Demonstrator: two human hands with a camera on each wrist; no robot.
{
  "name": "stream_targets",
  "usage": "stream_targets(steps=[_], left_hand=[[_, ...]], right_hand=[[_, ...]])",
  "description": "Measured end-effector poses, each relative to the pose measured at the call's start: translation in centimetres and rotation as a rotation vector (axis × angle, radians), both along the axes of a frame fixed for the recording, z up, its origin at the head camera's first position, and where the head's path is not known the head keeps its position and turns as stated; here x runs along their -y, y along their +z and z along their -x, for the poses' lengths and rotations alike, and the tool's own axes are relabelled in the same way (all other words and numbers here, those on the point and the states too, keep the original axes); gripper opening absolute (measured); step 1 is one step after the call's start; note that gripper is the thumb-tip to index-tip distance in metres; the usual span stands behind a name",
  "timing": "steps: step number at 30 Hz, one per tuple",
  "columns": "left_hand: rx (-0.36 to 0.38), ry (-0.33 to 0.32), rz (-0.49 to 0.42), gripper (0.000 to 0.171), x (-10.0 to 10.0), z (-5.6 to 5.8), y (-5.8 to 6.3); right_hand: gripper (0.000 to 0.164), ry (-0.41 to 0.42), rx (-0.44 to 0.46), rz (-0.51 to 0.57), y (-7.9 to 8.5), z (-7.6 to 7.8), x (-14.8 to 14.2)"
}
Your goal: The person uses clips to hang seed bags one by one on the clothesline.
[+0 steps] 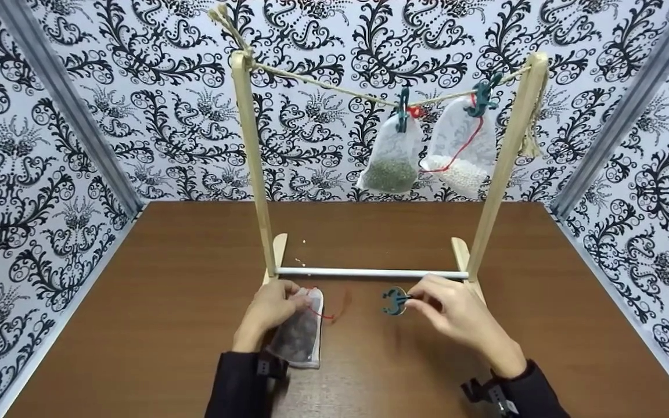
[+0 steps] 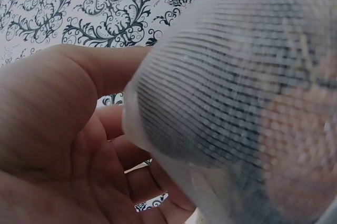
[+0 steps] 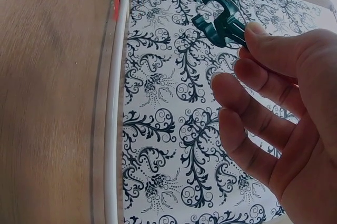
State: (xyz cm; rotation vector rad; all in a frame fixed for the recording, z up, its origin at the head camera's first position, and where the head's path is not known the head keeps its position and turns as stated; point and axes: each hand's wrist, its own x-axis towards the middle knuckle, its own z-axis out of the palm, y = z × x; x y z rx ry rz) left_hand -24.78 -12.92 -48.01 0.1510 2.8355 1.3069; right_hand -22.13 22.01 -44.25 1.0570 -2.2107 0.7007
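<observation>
My left hand [image 1: 273, 307] pinches the top of a white mesh bag [image 1: 302, 337] with dark contents and a red drawstring. The bag hangs down over the table in the head view, and its mesh [image 2: 210, 92] fills much of the left wrist view. My right hand [image 1: 456, 307] pinches the handles of a dark green plastic clip [image 1: 394, 301] between thumb and index finger. In the right wrist view the clip [image 3: 218, 19] points away from the hand with its curved prongs apart; the other fingers are loosely bent. Bag and clip are apart from each other.
A wooden frame with a white crossbar [image 1: 369, 272] stands on the brown table [image 1: 369, 232]. From its sagging rope [image 1: 323, 85] hang two clipped mesh bags, one with green contents [image 1: 392, 171] and one with white [image 1: 462, 168]. Small pale crumbs lie behind the crossbar.
</observation>
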Motion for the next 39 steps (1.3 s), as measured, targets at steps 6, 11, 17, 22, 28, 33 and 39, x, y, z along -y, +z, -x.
stream_targets(steps=[6,11,17,22,28,33,39], left_hand=[[-0.035,-0.037,-0.019,0.016,0.1,0.1,0.1],[-0.057,-0.051,-0.002,0.020,0.1,0.1,0.1],[-0.055,-0.053,0.016,0.026,0.0,0.1,0.1],[-0.063,-0.035,-0.010,0.030,0.0,-0.1,0.4],[-0.082,-0.020,-0.024,0.033,-0.1,-0.3,1.4],[-0.082,-0.055,-0.019,0.039,-0.2,-0.7,2.6],[-0.149,-0.050,-0.057,0.028,-0.3,-1.6,4.4]], right_hand=[[0.017,-0.005,-0.007,-0.002,0.0,0.0,0.0],[0.015,0.001,0.015,-0.001,0.0,-0.1,0.1],[0.015,0.004,0.022,0.001,-0.2,0.0,0.1],[0.015,0.002,0.018,0.003,-0.3,0.0,0.1],[0.013,0.007,0.021,0.005,-0.3,-0.1,0.2],[0.005,0.017,0.038,0.003,-0.1,-0.4,0.4],[0.011,0.029,0.039,0.015,0.5,-0.5,0.8]])
